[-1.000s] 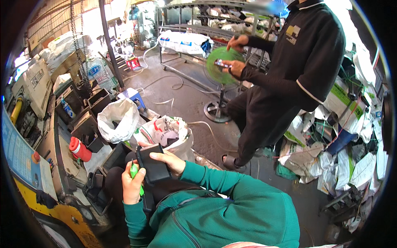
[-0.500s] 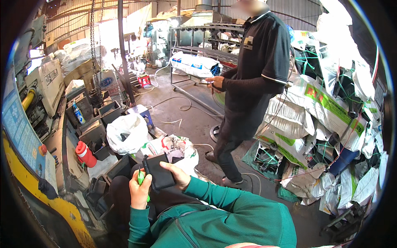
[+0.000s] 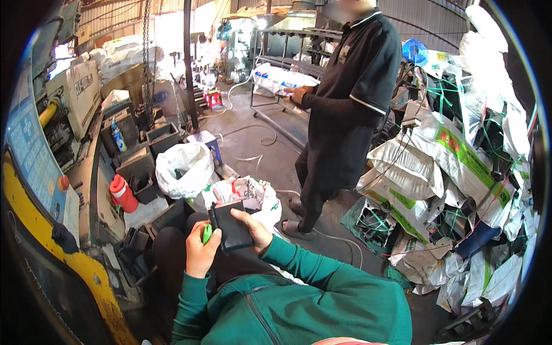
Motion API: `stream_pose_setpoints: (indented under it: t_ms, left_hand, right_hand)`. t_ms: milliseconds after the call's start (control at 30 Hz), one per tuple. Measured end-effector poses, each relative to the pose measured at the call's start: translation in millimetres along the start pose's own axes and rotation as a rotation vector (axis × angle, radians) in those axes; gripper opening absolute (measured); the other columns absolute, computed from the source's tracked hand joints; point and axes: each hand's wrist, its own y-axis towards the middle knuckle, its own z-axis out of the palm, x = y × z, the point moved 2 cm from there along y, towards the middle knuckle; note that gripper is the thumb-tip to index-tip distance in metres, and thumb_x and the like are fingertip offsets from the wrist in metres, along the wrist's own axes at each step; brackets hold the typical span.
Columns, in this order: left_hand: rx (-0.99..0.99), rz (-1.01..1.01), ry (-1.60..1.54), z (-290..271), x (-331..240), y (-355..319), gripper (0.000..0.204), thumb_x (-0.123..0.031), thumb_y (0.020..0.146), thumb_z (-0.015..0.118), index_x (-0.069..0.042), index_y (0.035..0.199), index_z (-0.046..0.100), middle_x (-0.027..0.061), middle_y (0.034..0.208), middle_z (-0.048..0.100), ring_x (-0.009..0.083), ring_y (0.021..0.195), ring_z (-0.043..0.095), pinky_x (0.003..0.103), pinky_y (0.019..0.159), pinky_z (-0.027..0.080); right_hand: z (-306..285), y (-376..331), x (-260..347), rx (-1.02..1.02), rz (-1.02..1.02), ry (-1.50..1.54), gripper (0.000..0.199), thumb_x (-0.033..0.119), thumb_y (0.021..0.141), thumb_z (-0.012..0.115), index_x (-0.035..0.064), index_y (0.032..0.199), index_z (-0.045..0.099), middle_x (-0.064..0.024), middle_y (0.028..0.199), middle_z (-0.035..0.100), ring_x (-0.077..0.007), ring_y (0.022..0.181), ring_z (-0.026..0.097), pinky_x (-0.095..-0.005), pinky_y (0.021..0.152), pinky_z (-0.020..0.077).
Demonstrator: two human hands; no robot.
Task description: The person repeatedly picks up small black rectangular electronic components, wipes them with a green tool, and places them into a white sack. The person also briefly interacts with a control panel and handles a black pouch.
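Note:
In front of my body, my right hand (image 3: 255, 230) grips a flat, black, roughly square part (image 3: 233, 231) by its right side, with the thumb on its upper face. My left hand (image 3: 201, 248) is closed around a small green-handled tool (image 3: 207, 233), close against the part's left edge. The working end of the tool cannot be made out. Just beyond my hands stands a white sack (image 3: 253, 198) with coloured print, and behind it an open white bag (image 3: 184, 169) with dark contents.
A person in dark clothes (image 3: 345, 126) stands ahead. Stacked white sacks of black parts (image 3: 437, 167) fill the right. At left are a red bottle (image 3: 123, 192), dark bins (image 3: 135, 167) and a yellow-edged machine (image 3: 75, 276). A hose (image 3: 267, 138) crosses the floor.
The view has shifted slightly, and my hands keep hold of the part and the green-handled tool. The standing person's feet and hands have changed position.

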Motion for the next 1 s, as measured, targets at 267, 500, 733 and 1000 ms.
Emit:
stream_pose_setpoints:
  t_ms: [267,500,733,1000]
  left_hand:
    - [0.000,0.050,0.034,2,-11,-1,0.019,-0.012,0.081,0.062,0.005,0.087,0.059,0.0083,0.090,0.058,0.0130,0.075,0.053,0.027,0.069,0.044]
    - [-0.015,0.072,0.073,0,-10,0,0.019,-0.013,0.081,0.063,0.005,0.084,0.058,0.0096,0.091,0.059,0.0148,0.075,0.055,0.028,0.070,0.044]
    - [-0.009,0.059,0.071,1,-12,-1,0.019,-0.013,0.080,0.063,0.005,0.082,0.058,0.0106,0.091,0.059,0.0160,0.075,0.055,0.029,0.070,0.044]
    - [-0.023,0.060,0.071,1,-7,-1,0.019,-0.013,0.080,0.063,0.005,0.080,0.057,0.0122,0.090,0.059,0.0177,0.075,0.056,0.030,0.070,0.044]
  right_hand:
    - [-3,3,-1,0.026,-0.035,0.010,0.047,0.033,0.089,0.054,0.0048,0.126,0.047,-0.0083,0.109,0.060,-0.0162,0.092,0.061,-0.0297,0.080,0.0516]
    - [11,0,5,0.032,-0.062,0.019,0.045,0.032,0.089,0.056,0.0050,0.124,0.048,-0.0077,0.108,0.061,-0.0161,0.091,0.061,-0.0296,0.079,0.0514]
    - [-4,5,-2,0.022,-0.019,0.029,0.047,0.032,0.089,0.056,0.0063,0.127,0.046,-0.0078,0.109,0.060,-0.0164,0.093,0.061,-0.0296,0.081,0.0508]
    - [9,0,4,0.035,-0.049,0.025,0.047,0.032,0.089,0.056,0.0064,0.127,0.046,-0.0080,0.109,0.060,-0.0164,0.092,0.061,-0.0300,0.081,0.0509]
